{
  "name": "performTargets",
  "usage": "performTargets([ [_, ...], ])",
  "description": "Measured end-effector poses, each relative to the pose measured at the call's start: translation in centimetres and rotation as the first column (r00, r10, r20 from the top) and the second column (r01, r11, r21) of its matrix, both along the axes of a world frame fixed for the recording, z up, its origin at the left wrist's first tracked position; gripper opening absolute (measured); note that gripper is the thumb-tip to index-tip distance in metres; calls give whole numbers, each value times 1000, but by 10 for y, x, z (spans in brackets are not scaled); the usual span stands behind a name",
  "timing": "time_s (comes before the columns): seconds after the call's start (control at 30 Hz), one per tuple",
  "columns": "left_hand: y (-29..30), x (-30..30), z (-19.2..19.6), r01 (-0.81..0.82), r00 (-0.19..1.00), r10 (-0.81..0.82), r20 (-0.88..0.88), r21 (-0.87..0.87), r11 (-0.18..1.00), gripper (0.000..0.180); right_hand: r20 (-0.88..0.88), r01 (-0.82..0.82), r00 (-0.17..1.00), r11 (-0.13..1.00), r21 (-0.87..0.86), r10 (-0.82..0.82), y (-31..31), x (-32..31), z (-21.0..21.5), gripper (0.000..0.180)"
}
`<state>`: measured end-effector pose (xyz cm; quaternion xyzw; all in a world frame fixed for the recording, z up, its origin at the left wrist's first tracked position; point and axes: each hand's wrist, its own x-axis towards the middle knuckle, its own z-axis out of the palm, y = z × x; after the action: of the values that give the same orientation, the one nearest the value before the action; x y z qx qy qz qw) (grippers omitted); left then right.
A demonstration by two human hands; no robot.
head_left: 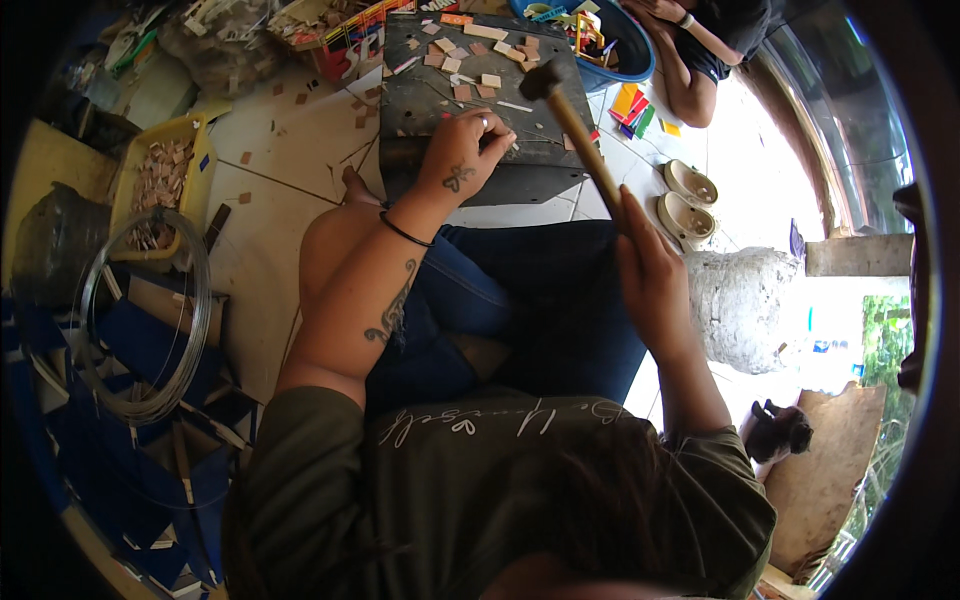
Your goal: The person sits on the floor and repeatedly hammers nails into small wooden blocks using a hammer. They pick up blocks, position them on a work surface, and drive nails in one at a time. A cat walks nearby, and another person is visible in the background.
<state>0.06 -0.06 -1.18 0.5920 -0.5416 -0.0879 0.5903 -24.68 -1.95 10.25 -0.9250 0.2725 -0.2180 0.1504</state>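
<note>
My right hand (pixel 652 275) grips a hammer (pixel 588 145) by its wooden handle, with the dark metal head raised at the right side of a low black work block (pixel 415 95). At the block's near part, my left hand (pixel 465 150) is closed in a pinch, its fingertips close to the top. Whatever those fingers hold is too small to make out. Small flat wooden pieces (pixel 485 31) lie scattered over the block's far half, with a few thin strips among them.
Left of me stand a yellow basket (pixel 203 165) of wooden pieces and a wire coil (pixel 195 350). A blue tub (pixel 648 62) of colourful items is beyond the block. Another person's arm (pixel 690 90) is far right, with pale clogs (pixel 686 218) on the tiles.
</note>
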Motion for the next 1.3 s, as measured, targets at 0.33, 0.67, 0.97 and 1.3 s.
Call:
performTargets([
  [0.33, 1, -2, -1, -15, 1000, 15, 1, 41, 999, 14, -79, 18, 997, 993, 119, -8, -1, -3, -5, 49],
  [0.67, -1, 0, -1, -8, 1000, 8, 19, 12, 1000, 12, -65, 74, 996, 983, 167, -64, -7, -2, -11, 46],
  [0.97, 13, 4, 10, -213, 934, 197, 298, 24, 977, 9, 70, 127, 983, 895, 428, -173, -10, -12, -23, 44],
  [1.3, 19, 10, 11, -113, 940, 63, 336, 132, 985, 17, 81, 114, 982, 873, 475, -172, -12, -15, -54, 44],
])
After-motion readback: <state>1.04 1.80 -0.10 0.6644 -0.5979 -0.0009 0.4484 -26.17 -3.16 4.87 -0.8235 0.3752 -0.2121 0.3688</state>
